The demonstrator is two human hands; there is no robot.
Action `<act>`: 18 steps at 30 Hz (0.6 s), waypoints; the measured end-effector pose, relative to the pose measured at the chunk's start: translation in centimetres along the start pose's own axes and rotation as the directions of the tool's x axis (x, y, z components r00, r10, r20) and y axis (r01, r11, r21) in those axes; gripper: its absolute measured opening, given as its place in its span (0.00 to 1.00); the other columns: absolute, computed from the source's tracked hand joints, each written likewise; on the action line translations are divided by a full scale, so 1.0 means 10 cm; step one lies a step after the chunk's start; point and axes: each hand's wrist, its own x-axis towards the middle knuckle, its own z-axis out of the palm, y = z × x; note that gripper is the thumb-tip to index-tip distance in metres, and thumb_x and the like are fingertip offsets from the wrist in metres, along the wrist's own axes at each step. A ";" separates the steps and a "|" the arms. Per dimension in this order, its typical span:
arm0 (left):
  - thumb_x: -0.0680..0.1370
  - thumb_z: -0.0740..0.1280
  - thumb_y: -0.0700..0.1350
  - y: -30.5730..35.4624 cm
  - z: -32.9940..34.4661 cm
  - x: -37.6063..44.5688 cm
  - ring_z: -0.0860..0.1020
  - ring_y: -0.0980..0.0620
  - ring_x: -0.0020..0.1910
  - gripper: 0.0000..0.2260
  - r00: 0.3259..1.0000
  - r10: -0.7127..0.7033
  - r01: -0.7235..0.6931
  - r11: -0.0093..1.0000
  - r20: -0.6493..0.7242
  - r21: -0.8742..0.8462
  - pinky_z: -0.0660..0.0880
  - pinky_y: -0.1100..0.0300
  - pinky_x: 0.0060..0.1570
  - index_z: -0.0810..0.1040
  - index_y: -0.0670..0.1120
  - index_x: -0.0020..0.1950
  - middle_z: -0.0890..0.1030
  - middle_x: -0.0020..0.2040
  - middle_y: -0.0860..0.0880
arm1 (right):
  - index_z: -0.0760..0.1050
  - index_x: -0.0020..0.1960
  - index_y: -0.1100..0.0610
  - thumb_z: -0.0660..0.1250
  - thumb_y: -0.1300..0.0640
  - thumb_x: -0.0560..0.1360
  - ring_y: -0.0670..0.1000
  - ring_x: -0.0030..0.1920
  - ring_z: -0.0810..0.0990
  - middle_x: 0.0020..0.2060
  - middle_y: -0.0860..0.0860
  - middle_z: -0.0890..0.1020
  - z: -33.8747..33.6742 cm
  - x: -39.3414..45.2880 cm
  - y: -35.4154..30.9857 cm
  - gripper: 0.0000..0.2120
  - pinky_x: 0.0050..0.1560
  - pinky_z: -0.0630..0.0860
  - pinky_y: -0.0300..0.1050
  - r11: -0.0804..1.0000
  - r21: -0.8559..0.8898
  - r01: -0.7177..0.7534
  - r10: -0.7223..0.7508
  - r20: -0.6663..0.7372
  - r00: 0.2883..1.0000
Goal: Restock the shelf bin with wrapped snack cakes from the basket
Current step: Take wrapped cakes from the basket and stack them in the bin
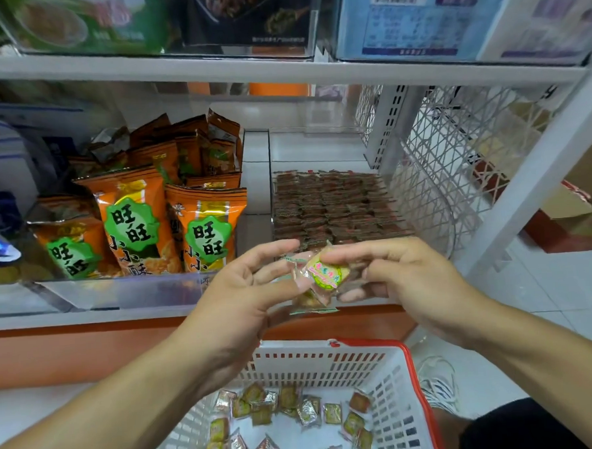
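A wrapped snack cake (319, 274) is pinched between the fingers of left hand (238, 296) and right hand (404, 280), above the basket (329, 363).

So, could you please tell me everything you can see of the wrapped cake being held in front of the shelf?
The wrapped snack cake is a small square piece in clear, crinkly film with a round yellow-green label and pink print. It is held tilted in the air between both hands, the left hand and the right hand pinching it from either side. More wrappers seem bunched beneath it. It hangs above the basket, before the shelf bin.
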 end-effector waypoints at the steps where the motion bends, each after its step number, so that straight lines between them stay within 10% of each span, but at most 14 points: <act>1: 0.66 0.76 0.35 -0.01 -0.01 0.00 0.86 0.43 0.53 0.25 1.000 0.007 -0.007 1.000 -0.013 0.010 0.83 0.58 0.43 0.81 0.47 0.62 0.86 0.58 0.46 | 0.86 0.53 0.55 0.61 0.69 0.79 0.56 0.52 0.86 0.54 0.53 0.86 0.00 0.00 0.00 0.16 0.48 0.82 0.43 0.999 0.047 -0.026 0.024 0.029 0.999; 3: 0.64 0.77 0.34 -0.01 -0.02 0.01 0.86 0.43 0.54 0.26 1.000 0.016 -0.016 0.999 -0.002 0.030 0.84 0.58 0.45 0.83 0.48 0.60 0.86 0.58 0.46 | 0.84 0.53 0.56 0.73 0.60 0.74 0.57 0.49 0.86 0.52 0.53 0.86 0.01 -0.01 0.00 0.08 0.49 0.83 0.46 1.000 -0.005 0.003 -0.003 -0.011 1.000; 8: 0.69 0.73 0.24 -0.03 -0.02 0.01 0.86 0.44 0.54 0.23 1.000 0.028 -0.027 0.999 -0.011 0.047 0.82 0.61 0.43 0.85 0.48 0.55 0.86 0.56 0.46 | 0.76 0.60 0.60 0.75 0.67 0.67 0.53 0.43 0.84 0.47 0.56 0.84 0.00 0.02 -0.01 0.23 0.43 0.82 0.43 0.990 0.131 -0.045 0.067 -0.166 0.984; 18: 0.70 0.78 0.31 -0.06 0.03 -0.04 0.86 0.54 0.48 0.19 0.923 0.356 -0.302 0.905 -0.147 0.301 0.80 0.66 0.45 0.80 0.53 0.51 0.86 0.49 0.53 | 0.85 0.50 0.53 0.76 0.56 0.64 0.46 0.38 0.83 0.42 0.52 0.85 0.16 0.01 -0.04 0.14 0.39 0.82 0.41 0.727 0.611 -0.313 0.407 -0.017 0.913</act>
